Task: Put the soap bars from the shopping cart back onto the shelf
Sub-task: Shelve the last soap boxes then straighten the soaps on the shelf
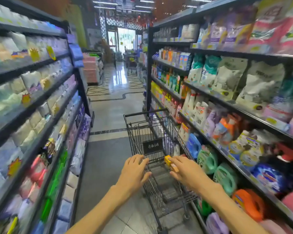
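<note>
Head view, aisle between two long runs of shelving. Shopping cart (156, 146) parked close against the right shelf (240, 108), presumably so goods can pass straight across without a step. Both arms reaching forward to the near end of the cart.

Left hand (134, 171) spread over the near rim, fingers fairly straight, laid on the wire rather than wrapped round it; nothing held. Likely steadying the cart.

Right hand (184, 171) at the right side of the near rim, fingertips against a yellow and orange soap box (169, 163). Box sits at the cart's near end, just under the fingers. Whether thumb and fingers pinch it or merely touch: cannot tell, thumb side turned away and box partly covered. Judged as the start of a pick-up.

Small dark placard (152, 146) on the child-seat flap; markings too small to read.

Hard to make out: cart's lower basket seen only through wire, any further soap bars not visible. Left shelf (32, 98) heavily smeared by blur, packs unreadable. Right shelf shows detergent pouches (230, 78) and jugs (225, 179), labels blurred; no soap section identifiable, so the destination slot unknown. Far right lower corner blurred too.
</note>
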